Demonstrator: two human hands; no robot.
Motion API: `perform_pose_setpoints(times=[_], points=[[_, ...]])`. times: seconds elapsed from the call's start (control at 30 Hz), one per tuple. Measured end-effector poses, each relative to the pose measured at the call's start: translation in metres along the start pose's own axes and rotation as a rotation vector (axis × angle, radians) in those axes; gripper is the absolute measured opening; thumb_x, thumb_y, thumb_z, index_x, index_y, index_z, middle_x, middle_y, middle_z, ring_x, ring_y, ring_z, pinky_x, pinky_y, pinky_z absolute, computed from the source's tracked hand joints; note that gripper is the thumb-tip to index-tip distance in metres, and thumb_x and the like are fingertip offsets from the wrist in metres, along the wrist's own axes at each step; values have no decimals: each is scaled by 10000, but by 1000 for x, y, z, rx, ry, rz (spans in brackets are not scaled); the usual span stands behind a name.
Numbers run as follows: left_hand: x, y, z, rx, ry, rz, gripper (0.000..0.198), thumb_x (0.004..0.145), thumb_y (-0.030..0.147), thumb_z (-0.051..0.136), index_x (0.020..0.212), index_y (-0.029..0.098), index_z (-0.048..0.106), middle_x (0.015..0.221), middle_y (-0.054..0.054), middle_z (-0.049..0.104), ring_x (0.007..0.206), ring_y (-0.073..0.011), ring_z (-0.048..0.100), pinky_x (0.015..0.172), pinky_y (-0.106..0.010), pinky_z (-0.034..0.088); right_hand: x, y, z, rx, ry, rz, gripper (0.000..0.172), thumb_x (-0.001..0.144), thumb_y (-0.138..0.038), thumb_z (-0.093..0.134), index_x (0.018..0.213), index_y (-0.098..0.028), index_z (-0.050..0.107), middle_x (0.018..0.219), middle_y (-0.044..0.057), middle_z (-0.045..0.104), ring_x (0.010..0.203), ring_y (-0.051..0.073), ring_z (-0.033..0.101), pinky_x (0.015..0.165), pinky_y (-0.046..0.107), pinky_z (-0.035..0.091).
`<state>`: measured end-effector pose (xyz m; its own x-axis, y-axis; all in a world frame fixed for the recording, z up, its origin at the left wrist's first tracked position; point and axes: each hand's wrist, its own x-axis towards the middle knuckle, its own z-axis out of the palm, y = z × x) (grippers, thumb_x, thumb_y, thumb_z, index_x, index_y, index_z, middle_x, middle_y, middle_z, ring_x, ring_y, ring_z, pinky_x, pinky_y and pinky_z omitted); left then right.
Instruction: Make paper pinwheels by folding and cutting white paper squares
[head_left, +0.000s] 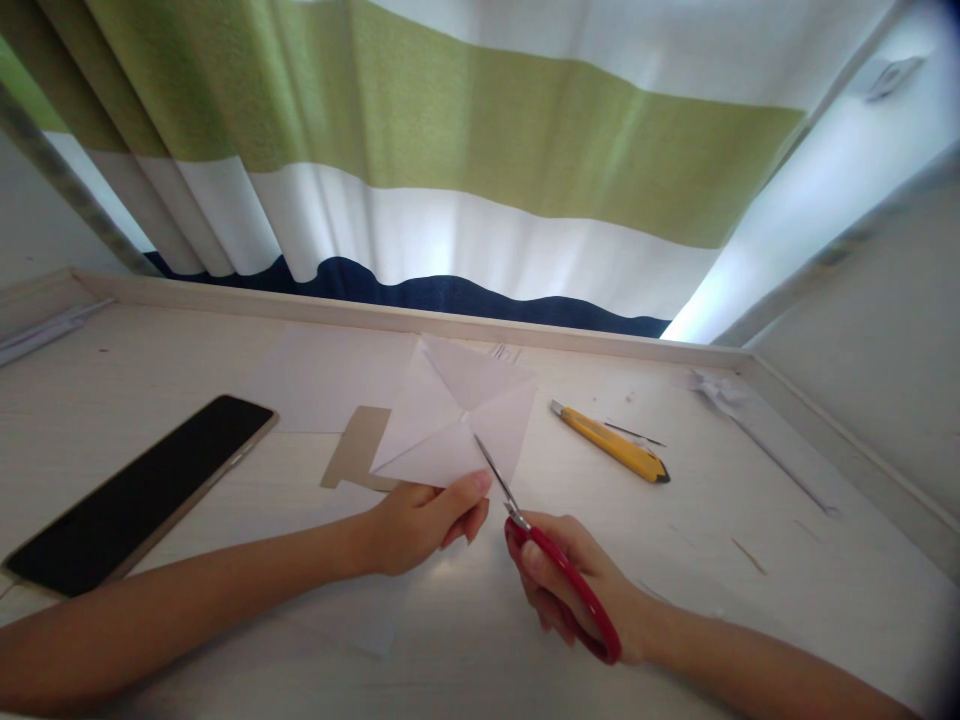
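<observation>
My left hand [424,520] pinches the near edge of a folded white paper square [450,415] and holds it up off the desk. My right hand [577,590] grips red-handled scissors [559,575]. Their thin blades point up and left into the paper's lower right edge, along a diagonal crease. Both forearms rest over the pale wooden desk [750,520].
A black phone [142,490] lies at the left. A yellow utility knife [611,443] lies right of the paper, with a thin dark strip beside it. A brown cardboard piece [352,450] and white sheets [322,375] lie under the paper. A striped curtain [450,150] hangs behind.
</observation>
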<state>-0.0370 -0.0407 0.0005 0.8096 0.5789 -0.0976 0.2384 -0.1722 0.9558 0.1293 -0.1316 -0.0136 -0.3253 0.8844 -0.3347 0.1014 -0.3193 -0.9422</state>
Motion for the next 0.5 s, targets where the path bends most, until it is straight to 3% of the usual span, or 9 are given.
perform_pose_setpoints(times=[0.5], points=[[2, 0, -2, -18, -6, 7, 471, 839, 380, 229, 452, 169, 396, 383, 54, 321, 399, -74, 350, 468, -195, 323, 2, -3, 0, 7, 22, -23, 398, 758, -565, 446, 663, -181, 407, 419, -100, 360, 311, 31, 323, 316, 147, 292]])
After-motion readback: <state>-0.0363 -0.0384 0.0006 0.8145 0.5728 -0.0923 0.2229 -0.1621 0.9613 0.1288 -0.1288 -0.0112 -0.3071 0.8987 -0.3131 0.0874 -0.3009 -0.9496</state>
